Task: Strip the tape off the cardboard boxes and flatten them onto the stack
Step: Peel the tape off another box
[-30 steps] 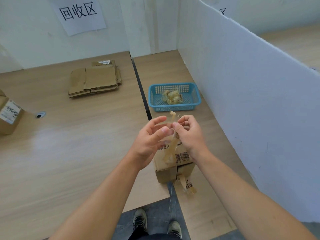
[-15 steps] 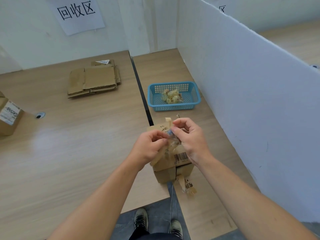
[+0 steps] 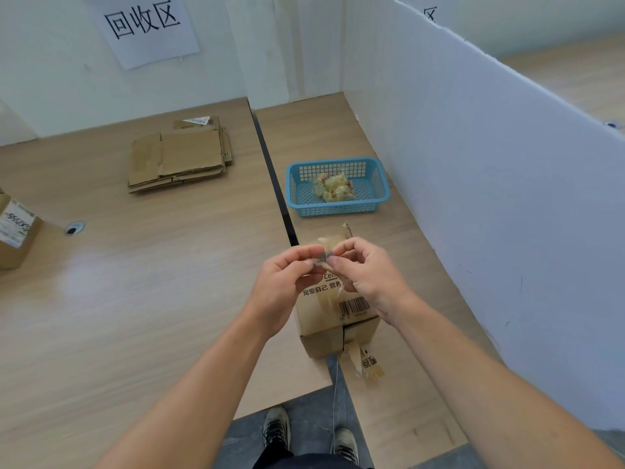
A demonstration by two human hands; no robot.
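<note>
Nearest the viewer, a pair of shoes [image 3: 276, 431] is seen on the grey floor just in front of the printed cardboard box [image 3: 321, 336], which is set upright at the near edge of the wooden table [image 3: 135, 299]. A loose strip of tape [image 3: 368, 367] is left hanging from the box's near face. Directly above the box, a crumpled length of brownish tape [image 3: 333, 238] is pinched between the curled fingertips of the left hand [image 3: 284, 286] and the right hand [image 3: 368, 275], the two hands drawn close together; its lower end is trailed down onto the box top. Just beyond the box, a blue basket [image 3: 378, 184] is shown holding wads of stripped tape [image 3: 333, 187]. Farther off and to the left of the box, the stack of flattened cardboard [image 3: 179, 157] is laid flat on the table. A second box [image 3: 15, 231] is cut off by the frame well to the left. On the wall behind, a paper sign [image 3: 145, 25] is posted.
</note>
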